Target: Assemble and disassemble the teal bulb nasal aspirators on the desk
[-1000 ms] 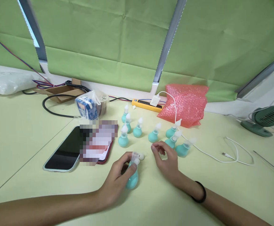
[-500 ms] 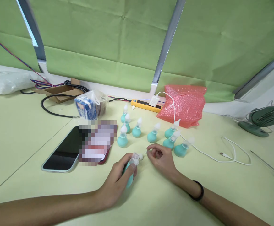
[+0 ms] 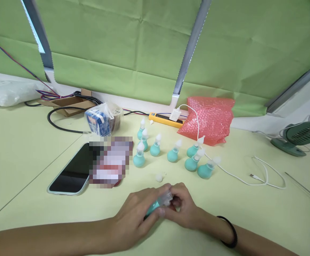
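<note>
My left hand [image 3: 136,213] is wrapped around a teal bulb nasal aspirator [image 3: 153,207], whose clear plastic collar [image 3: 166,197] points right. The fingers of my right hand [image 3: 184,208] close around that clear end, the thumb below it and the index finger above. Whether a small part sits between them is hidden. Just beyond my hands, a small whitish cap-like piece [image 3: 159,177] lies on the table. Several more teal aspirators with white tips stand or lean farther back, among them one upright bulb [image 3: 139,159] and one tilted bulb [image 3: 205,170].
To the left lie a dark-screened phone [image 3: 69,174] and a blurred-out phone [image 3: 109,163]. Behind are a plastic-wrapped blue pack [image 3: 99,121], a yellow power strip [image 3: 165,121] and pink bubble wrap [image 3: 208,119]. A white cable [image 3: 240,181], screwdriver [image 3: 303,187] and green fan [image 3: 304,131] are at right.
My right hand has moved toward me from near the small piece and now meets the aspirator's clear end. My left hand has turned the aspirator so that end points right.
</note>
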`<state>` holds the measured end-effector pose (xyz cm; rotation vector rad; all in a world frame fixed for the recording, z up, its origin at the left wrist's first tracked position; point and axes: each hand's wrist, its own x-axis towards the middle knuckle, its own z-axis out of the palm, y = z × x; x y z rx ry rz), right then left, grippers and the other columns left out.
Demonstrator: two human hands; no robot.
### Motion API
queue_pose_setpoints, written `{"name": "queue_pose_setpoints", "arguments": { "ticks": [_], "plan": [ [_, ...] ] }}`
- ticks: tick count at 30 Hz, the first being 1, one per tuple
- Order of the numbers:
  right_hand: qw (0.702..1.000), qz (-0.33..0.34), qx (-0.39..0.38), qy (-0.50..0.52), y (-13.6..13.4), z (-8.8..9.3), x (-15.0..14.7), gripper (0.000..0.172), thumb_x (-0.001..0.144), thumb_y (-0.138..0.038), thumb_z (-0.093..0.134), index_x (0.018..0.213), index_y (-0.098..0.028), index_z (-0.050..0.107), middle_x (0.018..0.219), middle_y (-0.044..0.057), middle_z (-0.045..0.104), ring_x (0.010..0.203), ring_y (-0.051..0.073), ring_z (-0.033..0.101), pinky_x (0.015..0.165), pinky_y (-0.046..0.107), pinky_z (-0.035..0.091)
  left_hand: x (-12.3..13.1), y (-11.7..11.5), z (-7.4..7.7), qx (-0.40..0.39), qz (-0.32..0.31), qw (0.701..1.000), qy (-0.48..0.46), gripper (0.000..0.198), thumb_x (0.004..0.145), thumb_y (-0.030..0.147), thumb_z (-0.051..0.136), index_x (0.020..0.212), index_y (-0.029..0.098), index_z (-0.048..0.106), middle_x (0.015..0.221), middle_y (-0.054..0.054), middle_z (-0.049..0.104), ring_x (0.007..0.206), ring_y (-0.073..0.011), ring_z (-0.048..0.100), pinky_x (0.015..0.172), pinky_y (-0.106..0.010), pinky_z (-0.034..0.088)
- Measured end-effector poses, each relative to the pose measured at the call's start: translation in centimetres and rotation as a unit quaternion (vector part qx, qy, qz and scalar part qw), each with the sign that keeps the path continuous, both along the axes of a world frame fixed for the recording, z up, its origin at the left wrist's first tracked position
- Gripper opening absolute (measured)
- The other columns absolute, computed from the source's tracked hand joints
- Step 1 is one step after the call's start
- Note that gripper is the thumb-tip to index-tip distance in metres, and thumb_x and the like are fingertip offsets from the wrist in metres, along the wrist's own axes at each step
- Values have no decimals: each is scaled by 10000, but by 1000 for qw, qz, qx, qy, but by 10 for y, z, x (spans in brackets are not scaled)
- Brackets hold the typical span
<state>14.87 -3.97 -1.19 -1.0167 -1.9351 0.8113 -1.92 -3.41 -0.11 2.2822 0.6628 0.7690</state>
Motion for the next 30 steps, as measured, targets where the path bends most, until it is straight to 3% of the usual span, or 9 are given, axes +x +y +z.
{"name": "queue_pose_setpoints", "arguments": {
  "ticks": [5, 8, 10, 16, 22, 30],
  "plan": [
    [996, 1, 53, -68, -4, 2, -1, 283, 776, -291, 447, 519, -178, 414, 444, -63, 272, 402, 63, 271, 418, 190, 275, 2, 0, -3, 15, 19, 1000, 19, 370, 796, 214, 451, 1131, 216, 294, 949, -37, 579, 812, -158, 540, 700, -244, 414],
    [988, 7, 119, -98, -4, 4, 0, 294, 768, -225, 391, 493, -191, 293, 452, -62, 219, 403, 74, 224, 421, 219, 231, 5, 1, -1, 8, 36, 997, 63, 126, 776, 252, 476, 874, 176, 453, 768, -29, 573, 689, -155, 526, 602, -235, 402],
    [985, 18, 135, -106, -5, 6, 1, 282, 765, -205, 366, 505, -196, 258, 465, -60, 206, 413, 81, 209, 426, 228, 218, 6, 2, 0, 29, 25, 995, 93, 128, 790, 272, 455, 732, 159, 469, 701, -36, 544, 638, -150, 499, 559, -233, 383],
    [992, 73, 7, -101, -4, 10, 2, 313, 830, -263, 304, 530, -185, 257, 488, -54, 225, 440, 75, 240, 461, 200, 258, 3, 2, 1, 72, -20, 994, 86, 151, 831, 261, 387, 750, 147, 444, 714, -43, 516, 635, -147, 453, 554, -236, 363],
    [989, 99, -99, -54, -1, 11, 3, 384, 847, -369, 283, 515, -177, 306, 490, -51, 263, 457, 70, 267, 466, 188, 274, 1, 2, 1, 54, -29, 993, 98, 134, 843, 257, 371, 823, 144, 441, 756, -45, 509, 672, -155, 458, 596, -247, 375],
    [978, 136, -154, 13, 1, 15, 2, 413, 838, -395, 317, 493, -168, 327, 468, -53, 276, 450, 66, 256, 447, 201, 245, 0, 0, 0, 38, -44, 993, 102, 195, 856, 285, 325, 885, 145, 458, 794, -62, 524, 703, -168, 464, 639, -267, 390]
  ]
}}
